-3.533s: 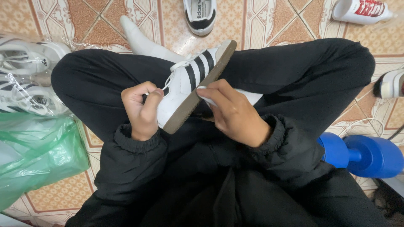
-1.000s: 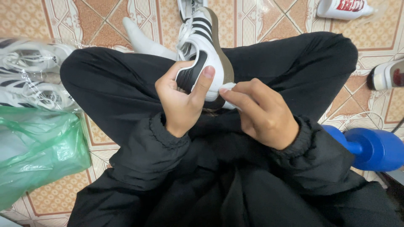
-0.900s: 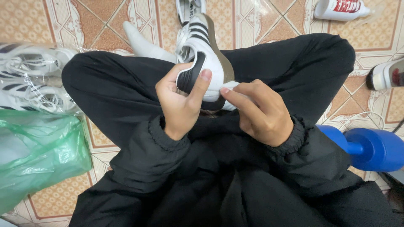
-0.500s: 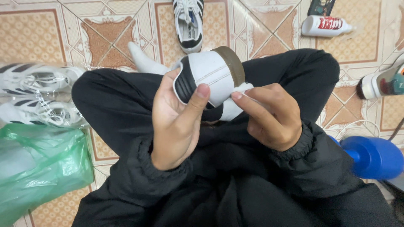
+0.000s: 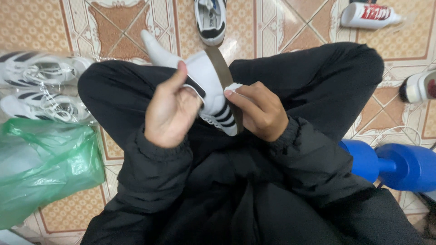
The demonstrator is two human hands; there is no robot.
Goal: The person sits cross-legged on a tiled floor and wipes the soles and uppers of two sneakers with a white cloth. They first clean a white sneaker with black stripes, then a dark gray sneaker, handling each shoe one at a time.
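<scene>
I sit cross-legged in black trousers and a black jacket on a tiled floor. My left hand (image 5: 170, 109) grips a white sneaker (image 5: 211, 86) with black stripes and a brown sole, held over my lap with its heel up and sole edge turned toward my right hand. My right hand (image 5: 256, 111) pinches a small white cloth (image 5: 234, 87) and presses it against the sneaker's sole edge. A white-socked foot (image 5: 156, 47) sticks out behind the shoe.
A second white sneaker (image 5: 210, 18) lies on the floor ahead. Two sneakers in clear wrapping (image 5: 41, 90) and a green plastic bag (image 5: 43, 168) are at my left. A white bottle (image 5: 368, 14), another shoe (image 5: 420, 86) and a blue dumbbell (image 5: 395, 165) are at my right.
I have turned the sneaker in my left hand from toe-forward to heel-up with its sole edge facing my right hand. The cloth stays against the shoe. The view has shifted slightly.
</scene>
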